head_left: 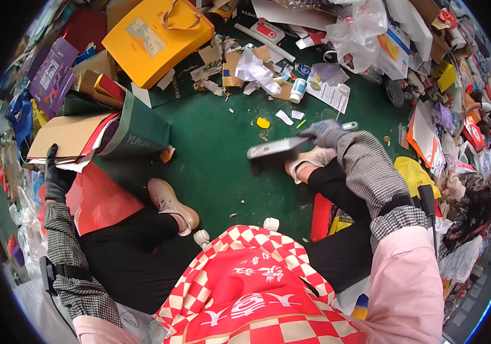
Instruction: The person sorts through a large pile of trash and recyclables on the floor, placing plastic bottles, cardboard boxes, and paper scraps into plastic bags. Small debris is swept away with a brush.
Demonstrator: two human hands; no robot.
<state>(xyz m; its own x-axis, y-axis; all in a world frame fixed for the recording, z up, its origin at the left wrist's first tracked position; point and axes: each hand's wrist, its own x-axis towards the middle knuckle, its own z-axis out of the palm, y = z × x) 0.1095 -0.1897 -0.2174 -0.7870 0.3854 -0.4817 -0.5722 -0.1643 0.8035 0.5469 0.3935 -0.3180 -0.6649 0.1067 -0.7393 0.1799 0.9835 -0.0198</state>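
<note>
My right hand [323, 133], in a grey glove, is closed round the handle of a hand brush [277, 148]. The brush has a pale head with dark bristles beneath, blurred by motion, just above the green floor [216, 166]. On the left, my gloved left hand [58, 179] grips the lower edge of a stack of cardboard sheets [65, 136]. These sheets lean against a green paper bag [142, 129] with more cardboard in it. Scraps near the brush include a yellow piece [263, 122] and white paper bits [284, 117].
A yellow gift box [156, 40] stands at the top left. Ahead lie a white bottle [298, 90], a white tube [265, 42] and torn paper [257, 71]. Piles of mixed waste line both sides. A red bag [105, 198] rests by my left leg.
</note>
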